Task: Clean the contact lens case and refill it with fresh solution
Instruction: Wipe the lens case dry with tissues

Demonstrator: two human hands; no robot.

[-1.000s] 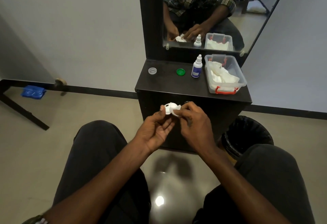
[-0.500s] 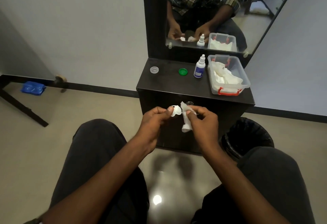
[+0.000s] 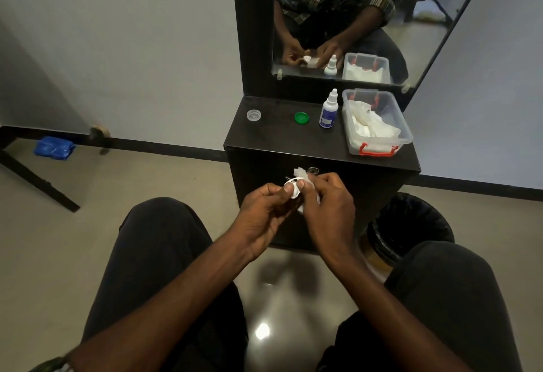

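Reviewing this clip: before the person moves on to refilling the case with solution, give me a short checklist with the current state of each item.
1. Lens case secured in the left hand: ok.
2. Tissue held by the right hand, at the case: ok.
3. Case wells wiped dry: cannot tell, hidden by fingers.
4. Solution bottle upright on the cabinet top, within reach: ok.
5. Bottle cap off, ready to pour: not ok, cap looks on.
6. Both caps, green and clear, lying on the cabinet top: ok.
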